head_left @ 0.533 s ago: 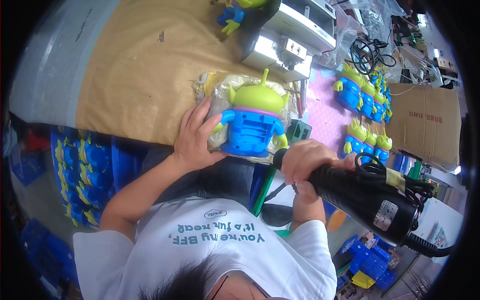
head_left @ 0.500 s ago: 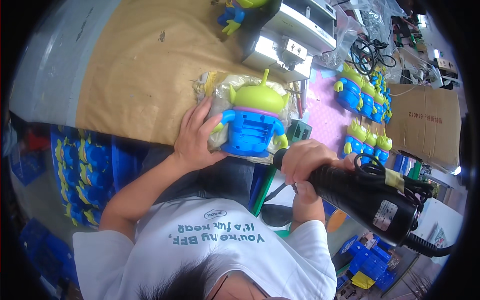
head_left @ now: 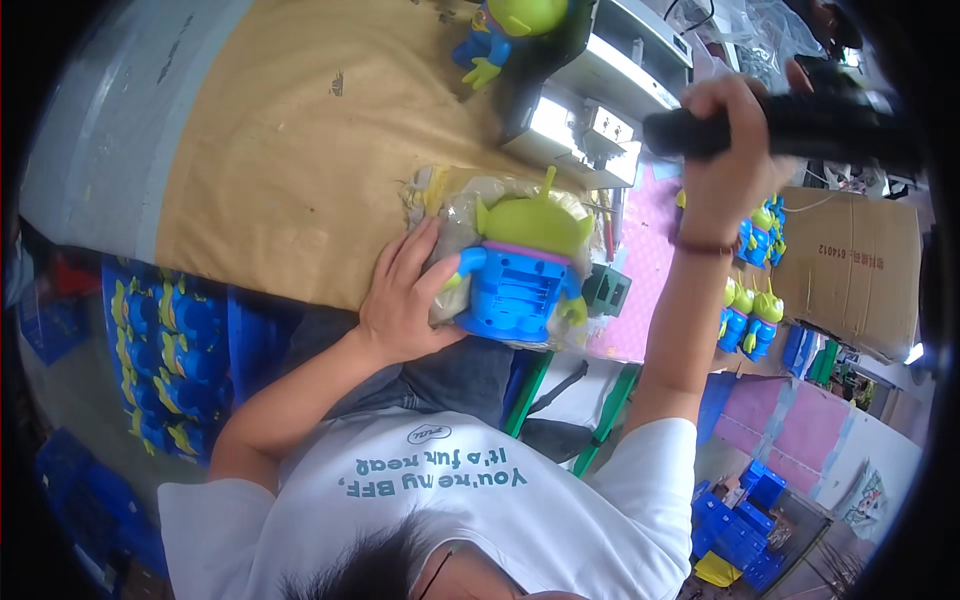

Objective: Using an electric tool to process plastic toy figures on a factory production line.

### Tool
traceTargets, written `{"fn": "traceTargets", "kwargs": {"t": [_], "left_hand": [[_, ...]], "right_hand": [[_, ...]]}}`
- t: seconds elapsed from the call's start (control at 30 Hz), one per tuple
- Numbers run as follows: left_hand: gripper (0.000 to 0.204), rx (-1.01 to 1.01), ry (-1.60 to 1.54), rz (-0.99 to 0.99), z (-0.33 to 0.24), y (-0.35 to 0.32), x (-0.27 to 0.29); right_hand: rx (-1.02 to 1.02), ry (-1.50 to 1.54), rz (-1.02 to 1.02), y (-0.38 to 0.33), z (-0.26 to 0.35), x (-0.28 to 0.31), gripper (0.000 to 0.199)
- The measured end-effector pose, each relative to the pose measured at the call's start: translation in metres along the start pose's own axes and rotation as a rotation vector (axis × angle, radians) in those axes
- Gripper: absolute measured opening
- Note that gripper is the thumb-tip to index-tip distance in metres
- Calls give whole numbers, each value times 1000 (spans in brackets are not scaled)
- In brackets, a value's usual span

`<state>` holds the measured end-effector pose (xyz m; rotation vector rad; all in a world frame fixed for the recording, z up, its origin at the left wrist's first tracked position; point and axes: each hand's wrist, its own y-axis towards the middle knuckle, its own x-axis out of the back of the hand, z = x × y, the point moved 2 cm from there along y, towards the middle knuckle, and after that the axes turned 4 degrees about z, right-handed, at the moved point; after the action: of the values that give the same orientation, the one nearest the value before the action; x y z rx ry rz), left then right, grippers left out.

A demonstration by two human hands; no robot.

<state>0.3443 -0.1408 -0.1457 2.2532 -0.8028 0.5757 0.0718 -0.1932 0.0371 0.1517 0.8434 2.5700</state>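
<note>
A green and blue alien toy figure [head_left: 520, 270] lies on a clear plastic bag [head_left: 450, 205] at the near edge of the tan-covered table [head_left: 280, 150]. My left hand [head_left: 405, 300] rests flat against the toy's left side and the bag, with its fingers spread. My right hand [head_left: 725, 150] is raised high at the upper right, closed around a black power tool [head_left: 810, 125] held well above and to the right of the toy.
A second alien toy [head_left: 500, 30] stands at the table's far edge beside a grey machine [head_left: 590, 100]. More toys [head_left: 750, 310] line a pink mat [head_left: 640, 270] near a cardboard box [head_left: 850, 270]. Blue crates of toys [head_left: 165, 350] sit at the lower left.
My right hand has lifted the black power tool from beside the toy's lower right up to the upper right. My left hand stays on the toy.
</note>
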Motion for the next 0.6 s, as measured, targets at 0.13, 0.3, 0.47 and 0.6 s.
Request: {"fn": "traceTargets", "kwargs": {"t": [0.13,0.3,0.47,0.6], "left_hand": [[90,-24,10,7,1,1,1],[92,10,17,-6,3,-4,2],[92,-29,-32,-11,0,3,2],[88,-36,-22,-95,0,-1,2]], "right_hand": [[-224,-16,26,12,-31,-4,48],[-259,122,70,-9,4,-18,59],[-162,277,165,-76,77,-46,84],[-173,370,205,-125,86,-61,96]]}}
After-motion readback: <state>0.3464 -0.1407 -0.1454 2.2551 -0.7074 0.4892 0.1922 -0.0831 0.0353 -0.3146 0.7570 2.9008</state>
